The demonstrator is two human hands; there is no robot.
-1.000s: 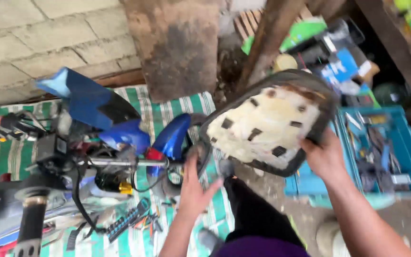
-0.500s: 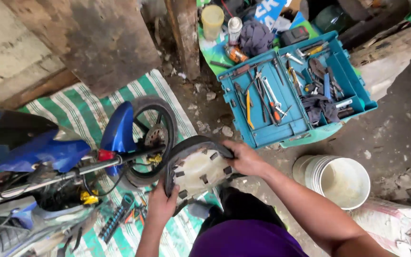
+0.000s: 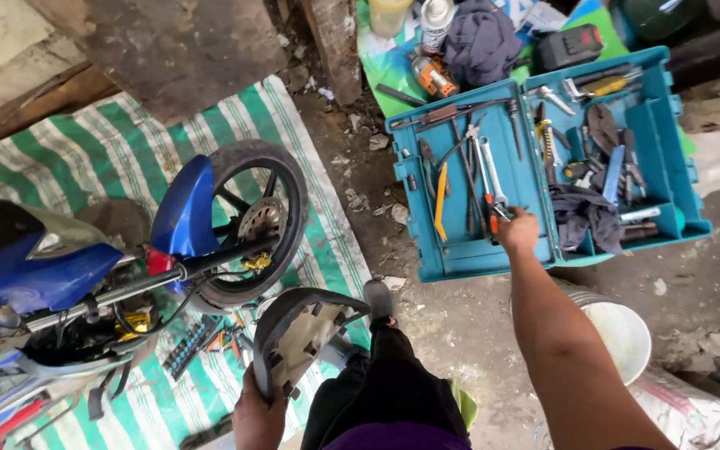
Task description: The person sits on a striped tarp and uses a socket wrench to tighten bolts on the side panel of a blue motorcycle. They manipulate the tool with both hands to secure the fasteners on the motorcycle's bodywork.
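Holding the detached black-rimmed motorcycle seat in the gripping left hand, right hand fingers close on a screwdriver in the teal plastic toolbox; nothing lifted yet.

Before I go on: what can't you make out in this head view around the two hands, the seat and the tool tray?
- Right hand: its own back hides the fingers, so whether it grips a tool in the blue tool tray is unclear.
- Left hand: cut off by the bottom edge; it holds the motorcycle seat.
- Seat top: turned away, only the underside shows.
- Motorcycle: cut off by the left edge.
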